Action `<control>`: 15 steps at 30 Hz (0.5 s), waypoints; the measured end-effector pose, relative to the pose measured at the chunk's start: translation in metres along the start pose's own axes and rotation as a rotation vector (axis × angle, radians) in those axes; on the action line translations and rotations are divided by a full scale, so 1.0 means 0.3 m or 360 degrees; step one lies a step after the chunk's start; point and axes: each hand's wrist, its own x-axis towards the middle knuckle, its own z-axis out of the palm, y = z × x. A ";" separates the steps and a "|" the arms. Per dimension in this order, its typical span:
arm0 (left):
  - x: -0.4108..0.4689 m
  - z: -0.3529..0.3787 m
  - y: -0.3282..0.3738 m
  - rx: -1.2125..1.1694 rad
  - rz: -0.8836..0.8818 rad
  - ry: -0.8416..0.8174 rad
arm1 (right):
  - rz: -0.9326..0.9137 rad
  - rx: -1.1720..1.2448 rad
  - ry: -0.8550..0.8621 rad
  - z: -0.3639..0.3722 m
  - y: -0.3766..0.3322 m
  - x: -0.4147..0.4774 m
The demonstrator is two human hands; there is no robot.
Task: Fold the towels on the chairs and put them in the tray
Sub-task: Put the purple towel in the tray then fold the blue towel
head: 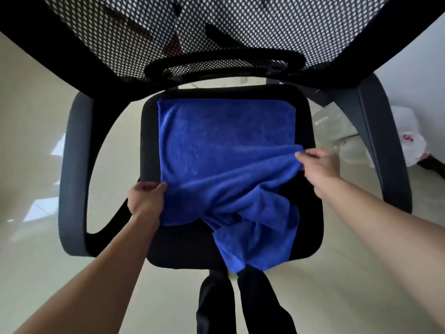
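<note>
A view straight down onto a black office chair [180,244]. Its mesh back [265,27], dotted with small holes, fills the top of the view and leans over the far end of the seat. Grey armrests [72,165] curve down both sides. The chair stands on a pale, glossy floor [36,116]. Beyond the right armrest, plastic bags [409,145] lie on the floor by a white wall. At the bottom edge, the person's legs [216,304], in dark trousers, stand just in front of the seat. Two bare forearms reach in from the lower corners.

A blue towel [226,153] lies on the seat. Its far half is spread flat and square, reaching almost to the seat's back edge. Its near half is rumpled, and a bunched fold trails over the seat's front edge towards the legs.

The left hand [144,201] grips the towel's left edge, fingers curled round the hem. The right hand [317,165] pinches the right edge between thumb and fingers, farther from the person than the left hand. A crease of cloth runs from that pinch across towards the left hand.
</note>
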 end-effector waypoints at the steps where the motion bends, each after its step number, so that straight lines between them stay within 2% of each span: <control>1: -0.010 -0.002 -0.004 0.0007 0.0004 0.0120 | -0.0061 -0.0027 0.0027 -0.010 -0.010 -0.005; 3: -0.068 -0.009 -0.010 0.0037 0.0004 0.0283 | -0.0110 -0.0174 0.0071 -0.040 0.003 -0.054; 6: -0.189 -0.007 -0.074 0.0017 -0.0127 0.0310 | -0.0031 -0.0379 0.0090 -0.091 0.090 -0.195; 9: -0.301 0.024 -0.188 0.0053 -0.0326 0.0115 | 0.0213 -0.0527 -0.0064 -0.121 0.226 -0.334; 12: -0.405 0.105 -0.258 -0.0072 -0.0500 -0.0213 | 0.0439 -0.0539 -0.0320 -0.103 0.338 -0.410; 14: -0.456 0.161 -0.266 -0.0071 -0.0530 -0.0470 | 0.0507 -0.0485 -0.0511 -0.082 0.384 -0.439; 15: -0.473 0.184 -0.259 -0.0049 -0.0488 -0.0515 | 0.0520 -0.0427 -0.0555 -0.073 0.400 -0.445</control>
